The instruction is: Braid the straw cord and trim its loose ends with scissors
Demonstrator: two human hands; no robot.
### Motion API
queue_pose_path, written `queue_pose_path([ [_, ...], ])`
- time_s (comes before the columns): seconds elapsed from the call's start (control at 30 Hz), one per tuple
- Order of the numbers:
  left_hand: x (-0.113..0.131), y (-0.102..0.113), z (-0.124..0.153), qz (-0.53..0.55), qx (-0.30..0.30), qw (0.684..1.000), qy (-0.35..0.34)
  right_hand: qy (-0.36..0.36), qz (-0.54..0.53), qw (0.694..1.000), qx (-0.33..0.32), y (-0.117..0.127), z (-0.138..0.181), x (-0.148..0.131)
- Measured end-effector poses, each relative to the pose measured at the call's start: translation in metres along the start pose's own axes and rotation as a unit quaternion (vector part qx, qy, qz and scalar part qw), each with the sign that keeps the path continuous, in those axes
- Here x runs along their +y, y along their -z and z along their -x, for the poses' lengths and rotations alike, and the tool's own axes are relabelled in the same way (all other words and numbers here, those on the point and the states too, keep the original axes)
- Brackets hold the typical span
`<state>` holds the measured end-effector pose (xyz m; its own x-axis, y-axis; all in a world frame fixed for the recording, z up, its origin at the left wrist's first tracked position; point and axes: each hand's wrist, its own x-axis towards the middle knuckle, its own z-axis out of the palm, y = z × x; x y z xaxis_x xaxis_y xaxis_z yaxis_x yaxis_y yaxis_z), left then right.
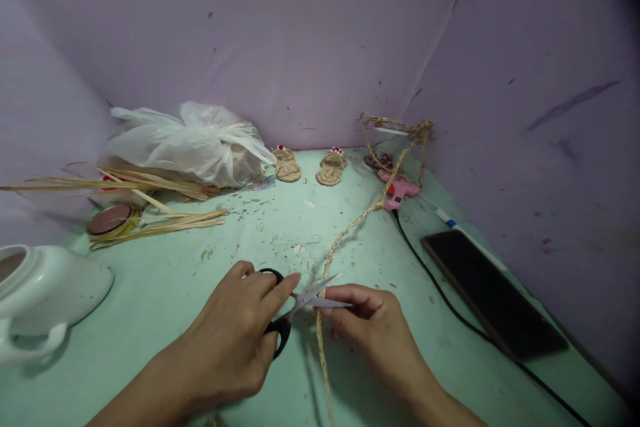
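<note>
My left hand (239,323) grips black-handled scissors (295,307), whose blades stand apart around a braided straw rope (345,233). My right hand (367,320) pinches that rope just right of the blades. The rope runs from the near edge of the green table, between my hands, and away to a loose coil (400,133) at the back right.
Two small woven straw sandals (307,165) lie at the back. A white plastic bag (185,143), straw strips (150,213) and a round tin (110,219) are at left, a white ceramic pot (45,293) near left. A pink glue gun (397,192) with black cord and a dark phone (493,293) lie right.
</note>
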<state>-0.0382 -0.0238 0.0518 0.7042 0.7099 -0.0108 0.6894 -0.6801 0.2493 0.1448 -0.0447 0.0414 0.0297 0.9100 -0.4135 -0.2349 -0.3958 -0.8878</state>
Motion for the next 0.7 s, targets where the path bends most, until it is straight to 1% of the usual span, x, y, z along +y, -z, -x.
queue_pose_path([
  [0.13, 0.0013, 0.0005, 0.0008, 0.003, -0.015, 1.000, 0.008, 0.003, -0.006, 1.000, -0.010, -0.0005, 0.0012, 0.0014],
  [0.33, 0.0020, 0.0021, 0.0012, 0.033, -0.050, 0.998, 0.008, 0.043, 0.024, 0.999, -0.010, 0.0004, 0.0031, 0.0073],
  [0.57, 0.0046, -0.0016, 0.0007, 0.010, -0.039, 0.999, 0.018, 0.050, 0.041, 0.998, -0.005, -0.0019, 0.0050, 0.0054],
  [0.63, 0.0053, 0.0015, 0.0006, 0.035, -0.043, 0.998, 0.018, 0.050, 0.032, 0.998, -0.008, -0.0011, 0.0045, 0.0041],
  [0.7, 0.0063, 0.0080, -0.0001, 0.088, -0.054, 0.994, 0.033, 0.043, 0.015, 0.999, -0.010, 0.0003, 0.0030, 0.0035],
])
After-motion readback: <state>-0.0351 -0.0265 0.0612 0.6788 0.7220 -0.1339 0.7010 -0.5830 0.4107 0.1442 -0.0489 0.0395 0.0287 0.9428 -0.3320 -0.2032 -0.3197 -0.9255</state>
